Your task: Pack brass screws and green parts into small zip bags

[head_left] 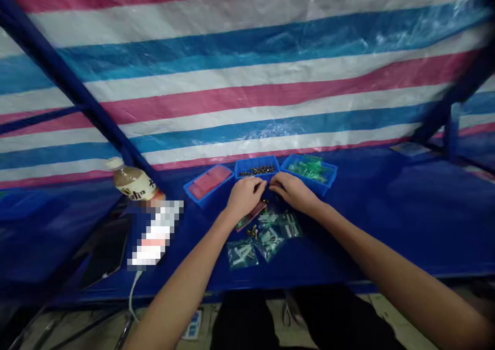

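Observation:
My left hand [246, 196] and my right hand [293, 191] are close together over the blue table, in front of a blue bin [247, 164] of small metal parts [262, 170]. Fingers on both are curled and pinched; whatever they hold is too small to make out. Beneath my left hand lies a pink packet [252, 216], with a few loose brass-coloured pieces [252, 231] beside it. Clear plastic bags of small parts, among them one bag [242, 253] at the left and another [290, 225] at the right, lie below my hands.
A blue bin of pink sheets [211, 181] stands left of the metal parts, and one with green plastic bags [309, 168] stands right. Further left are a drink bottle [133, 181], a blurred-out object with a cable [132, 293], and a dark flat device [106, 252]. Striped sheeting [247, 102] hangs behind.

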Available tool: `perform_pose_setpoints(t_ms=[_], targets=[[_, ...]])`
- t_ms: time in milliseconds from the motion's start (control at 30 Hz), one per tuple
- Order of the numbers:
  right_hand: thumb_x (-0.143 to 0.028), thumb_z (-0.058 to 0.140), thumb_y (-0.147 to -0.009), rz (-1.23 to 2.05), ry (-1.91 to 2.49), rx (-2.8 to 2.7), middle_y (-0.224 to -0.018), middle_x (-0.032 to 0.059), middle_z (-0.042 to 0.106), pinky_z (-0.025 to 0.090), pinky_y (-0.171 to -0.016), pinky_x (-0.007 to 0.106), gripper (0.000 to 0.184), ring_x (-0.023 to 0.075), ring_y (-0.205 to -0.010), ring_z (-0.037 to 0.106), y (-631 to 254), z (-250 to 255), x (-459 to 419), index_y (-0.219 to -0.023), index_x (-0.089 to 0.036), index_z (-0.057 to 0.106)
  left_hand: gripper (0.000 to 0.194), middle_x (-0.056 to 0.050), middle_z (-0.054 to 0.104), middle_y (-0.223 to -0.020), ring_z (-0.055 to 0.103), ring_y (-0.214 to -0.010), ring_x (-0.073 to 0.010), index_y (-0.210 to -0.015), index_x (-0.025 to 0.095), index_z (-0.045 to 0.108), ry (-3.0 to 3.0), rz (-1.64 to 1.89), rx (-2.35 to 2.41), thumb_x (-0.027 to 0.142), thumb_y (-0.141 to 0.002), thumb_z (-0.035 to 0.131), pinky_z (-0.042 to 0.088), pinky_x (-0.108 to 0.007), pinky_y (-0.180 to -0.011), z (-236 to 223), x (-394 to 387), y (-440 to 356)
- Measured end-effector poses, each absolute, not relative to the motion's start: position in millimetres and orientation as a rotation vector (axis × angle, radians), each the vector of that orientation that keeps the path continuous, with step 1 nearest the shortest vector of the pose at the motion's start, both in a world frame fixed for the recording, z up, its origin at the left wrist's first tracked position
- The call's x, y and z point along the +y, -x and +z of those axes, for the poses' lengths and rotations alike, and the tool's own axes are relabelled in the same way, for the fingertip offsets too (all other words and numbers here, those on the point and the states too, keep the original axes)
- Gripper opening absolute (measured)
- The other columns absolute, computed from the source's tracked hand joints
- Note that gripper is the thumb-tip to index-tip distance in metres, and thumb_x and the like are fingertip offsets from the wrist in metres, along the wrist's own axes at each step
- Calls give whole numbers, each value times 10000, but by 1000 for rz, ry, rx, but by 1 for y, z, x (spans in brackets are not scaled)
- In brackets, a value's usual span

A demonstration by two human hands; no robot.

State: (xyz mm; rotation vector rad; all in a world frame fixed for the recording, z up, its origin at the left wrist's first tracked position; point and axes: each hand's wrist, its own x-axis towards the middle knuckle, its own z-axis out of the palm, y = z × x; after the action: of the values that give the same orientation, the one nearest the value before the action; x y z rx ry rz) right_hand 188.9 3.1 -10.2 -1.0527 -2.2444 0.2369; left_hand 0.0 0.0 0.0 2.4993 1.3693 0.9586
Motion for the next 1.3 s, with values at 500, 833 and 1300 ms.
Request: perform_pose_setpoints(t_ms=[500, 833, 1300], targets=[[-191, 643, -847, 529, 902, -2066, -869, 17, 602, 479, -708, 281, 245, 150, -774, 574, -190, 1, 1, -1086, -207, 587, 201, -41, 716, -843, 648, -755, -162, -929, 160, 705, -1997, 1011, 1062, 336, -853, 641, 492, -276, -713, 1, 5, 3], [-204, 575, -888, 624, 997, -2106, -788, 4, 626, 474, -657, 268, 448, 146, -682, 607, -189, -5, 0, -1323, -184, 472, 152, -14, 713, -895, 639, -756, -153, -972, 219, 708, -2125, 1293, 1224, 265, -828, 690, 495, -265, -684, -1, 4, 4], [-206, 647, -857, 412, 1178, -2536, -844, 67, 672, 430, -680, 284, 95, 184, -767, 602, -198, 2, 3, -930, -169, 695, 292, -54, 659, -1032, 582, -956, -224, -1208, 229, 625, -2390, 1382, 1708, 277, -942, 516, 470, -352, -865, 3, 2, 11]])
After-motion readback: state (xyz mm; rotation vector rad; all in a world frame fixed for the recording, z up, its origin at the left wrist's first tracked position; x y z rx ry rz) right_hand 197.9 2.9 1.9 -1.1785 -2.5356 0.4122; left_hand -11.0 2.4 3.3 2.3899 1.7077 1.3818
